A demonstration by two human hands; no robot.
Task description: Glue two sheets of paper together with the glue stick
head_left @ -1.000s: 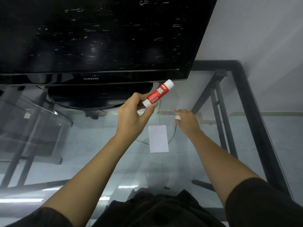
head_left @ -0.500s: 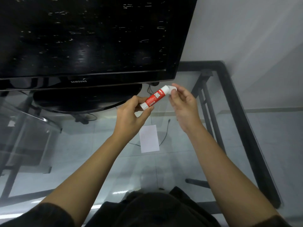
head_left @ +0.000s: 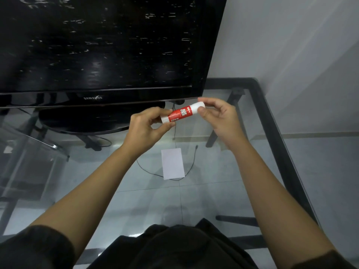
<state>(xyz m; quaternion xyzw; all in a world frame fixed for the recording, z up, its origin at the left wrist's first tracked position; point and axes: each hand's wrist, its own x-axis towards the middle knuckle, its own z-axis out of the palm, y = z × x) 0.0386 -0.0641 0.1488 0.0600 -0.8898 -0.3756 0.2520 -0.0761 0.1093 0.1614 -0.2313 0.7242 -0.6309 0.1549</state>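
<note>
A red and white glue stick (head_left: 181,113) is held up in the air in front of the television, tilted with its white cap up to the right. My left hand (head_left: 144,129) grips its lower white end between thumb and fingers. My right hand (head_left: 218,113) pinches the white cap end with thumb and fingertips. Below the hands a small white sheet of paper (head_left: 172,163) lies flat on the glass table (head_left: 223,191). I cannot tell whether it is one sheet or two stacked.
A large black television (head_left: 101,51) stands on its oval base (head_left: 87,121) at the back of the table. The table's black frame (head_left: 275,136) runs along the right side. A thin black cable (head_left: 186,171) shows through the glass near the paper. A grey wall rises at the right.
My right hand has come up from beside the paper and closed on the cap end of the glue stick. My left hand keeps its hold on the stick.
</note>
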